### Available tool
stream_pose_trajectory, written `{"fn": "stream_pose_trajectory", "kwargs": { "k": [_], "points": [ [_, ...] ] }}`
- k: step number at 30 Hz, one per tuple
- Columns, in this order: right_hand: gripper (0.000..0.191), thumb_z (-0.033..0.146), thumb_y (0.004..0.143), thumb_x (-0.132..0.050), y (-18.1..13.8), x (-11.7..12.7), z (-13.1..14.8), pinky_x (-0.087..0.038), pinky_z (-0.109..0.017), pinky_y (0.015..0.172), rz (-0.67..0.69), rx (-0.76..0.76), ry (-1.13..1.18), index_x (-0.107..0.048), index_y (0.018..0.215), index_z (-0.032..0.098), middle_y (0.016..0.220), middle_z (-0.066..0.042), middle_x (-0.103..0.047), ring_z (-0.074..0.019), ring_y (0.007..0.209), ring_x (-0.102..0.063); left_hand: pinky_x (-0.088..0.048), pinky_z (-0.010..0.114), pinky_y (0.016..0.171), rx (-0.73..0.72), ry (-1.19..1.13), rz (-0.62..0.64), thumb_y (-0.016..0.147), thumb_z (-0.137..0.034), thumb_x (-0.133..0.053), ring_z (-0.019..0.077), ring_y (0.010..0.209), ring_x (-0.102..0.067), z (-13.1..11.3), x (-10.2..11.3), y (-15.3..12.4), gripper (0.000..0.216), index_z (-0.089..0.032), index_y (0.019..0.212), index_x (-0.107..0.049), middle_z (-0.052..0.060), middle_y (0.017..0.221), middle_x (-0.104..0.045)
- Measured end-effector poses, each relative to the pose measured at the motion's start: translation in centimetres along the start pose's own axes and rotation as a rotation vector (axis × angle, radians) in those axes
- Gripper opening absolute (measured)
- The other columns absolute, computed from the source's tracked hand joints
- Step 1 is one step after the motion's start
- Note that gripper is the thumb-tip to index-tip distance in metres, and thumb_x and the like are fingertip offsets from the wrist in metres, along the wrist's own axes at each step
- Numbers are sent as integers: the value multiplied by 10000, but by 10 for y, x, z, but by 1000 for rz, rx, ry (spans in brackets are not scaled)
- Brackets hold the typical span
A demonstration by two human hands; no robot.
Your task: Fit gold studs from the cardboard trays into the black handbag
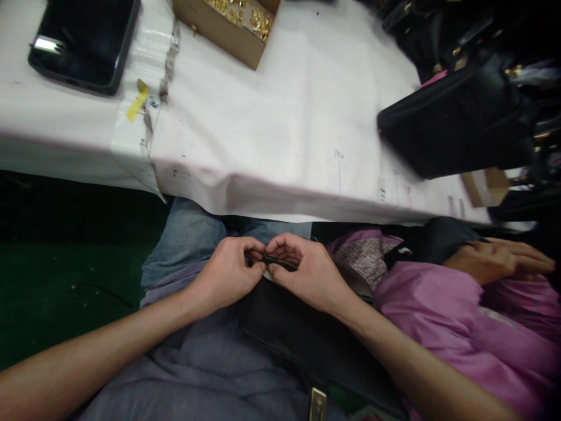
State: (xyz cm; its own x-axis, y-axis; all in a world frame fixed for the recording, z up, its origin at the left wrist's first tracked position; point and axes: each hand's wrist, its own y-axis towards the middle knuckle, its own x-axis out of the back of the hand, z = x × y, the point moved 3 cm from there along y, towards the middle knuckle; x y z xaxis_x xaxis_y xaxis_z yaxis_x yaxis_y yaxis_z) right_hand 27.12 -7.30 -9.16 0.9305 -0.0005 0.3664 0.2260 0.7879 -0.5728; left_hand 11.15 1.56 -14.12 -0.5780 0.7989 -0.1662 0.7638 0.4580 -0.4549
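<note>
A black leather bag [302, 336] lies on my lap, below the table's front edge. My left hand [228, 272] and my right hand [307, 272] meet at the bag's top edge. Both are closed in a pinch on a thin black strap [280, 261] of the bag that runs between their fingertips. A gold metal clasp [318, 404] shows at the bag's lower edge.
A white-covered table [272, 134] spans the top, bearing a black phone [83, 41], a cardboard box of gold fittings [228, 26] and a black bag [456, 126]. Another person in a purple garment [456, 327] sits at my right, a hand [499, 260] resting on their lap.
</note>
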Motion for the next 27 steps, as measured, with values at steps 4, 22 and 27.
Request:
{"fn": "stream_pose_trajectory", "kwargs": {
  "k": [4,22,27],
  "points": [
    [226,173,866,-764,-1,1,3,-673,-340,906,24,0,6,-746,1076,255,990,14,-838,-192,930,-823,-620,309,748,6,-22,-38,842,-143,-751,256,905,-805,5,-2,-1,221,-157,1036,-857,75,997,-847],
    [193,178,906,-757,-4,4,-1,-685,-351,950,-28,54,-36,-768,1076,268,1048,10,-846,-202,976,-822,-601,348,910,-78,41,8,916,-92,-693,242,1001,-789,0,-5,0,319,-201,1174,-845,37,1070,-833],
    [189,210,933,-769,-2,3,-5,-683,-393,1017,4,43,12,-804,1105,278,1095,0,-857,-225,1026,-825,-599,373,1040,-52,-40,-25,975,-132,-690,263,1129,-782,-2,-6,-9,315,-229,1219,-865,40,1174,-846]
  ]
}}
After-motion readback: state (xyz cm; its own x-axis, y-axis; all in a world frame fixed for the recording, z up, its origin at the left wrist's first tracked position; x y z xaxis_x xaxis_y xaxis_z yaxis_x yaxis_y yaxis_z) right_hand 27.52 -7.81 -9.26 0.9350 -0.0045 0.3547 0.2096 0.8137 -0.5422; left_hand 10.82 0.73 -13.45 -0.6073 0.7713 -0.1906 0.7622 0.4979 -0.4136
